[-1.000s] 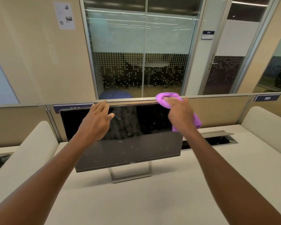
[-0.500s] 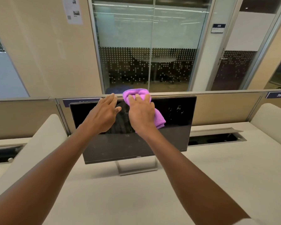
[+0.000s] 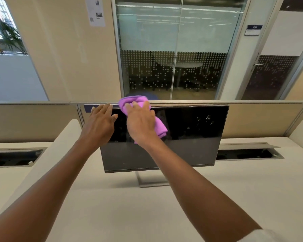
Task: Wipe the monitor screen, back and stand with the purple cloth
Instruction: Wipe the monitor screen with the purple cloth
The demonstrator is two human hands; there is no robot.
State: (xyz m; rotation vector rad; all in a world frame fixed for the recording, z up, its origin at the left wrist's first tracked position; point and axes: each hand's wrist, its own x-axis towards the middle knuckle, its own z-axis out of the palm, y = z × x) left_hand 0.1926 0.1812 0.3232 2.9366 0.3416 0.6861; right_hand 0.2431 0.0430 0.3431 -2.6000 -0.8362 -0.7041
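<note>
Your right hand (image 3: pixel 141 124) lies flat with the fingers spread on the purple cloth (image 3: pixel 157 125) and presses it against the upper left part of the monitor (image 3: pixel 191 137) screen; the top of the cloth goes over the upper edge of the monitor, and one corner of it hangs out to the right of your hand. You do not grip the cloth, you only press it with the open palm. Your left hand (image 3: pixel 100 125) is open too, holds nothing, and rests just beside the right one on the top left corner of the monitor, with the fingertips at the upper edge. The monitor stands upright on its silver stand (image 3: pixel 152 180) on the light desk (image 3: pixel 147 212), in front of the beige partition (image 3: pixel 261 121). On the right half of the screen some white marks show. Behind the monitor, to the right, the cable tray (image 3: pixel 248 153) in the desk is open, with its lid tilted up; the inside is dark and I cannot tell what is in it
</note>
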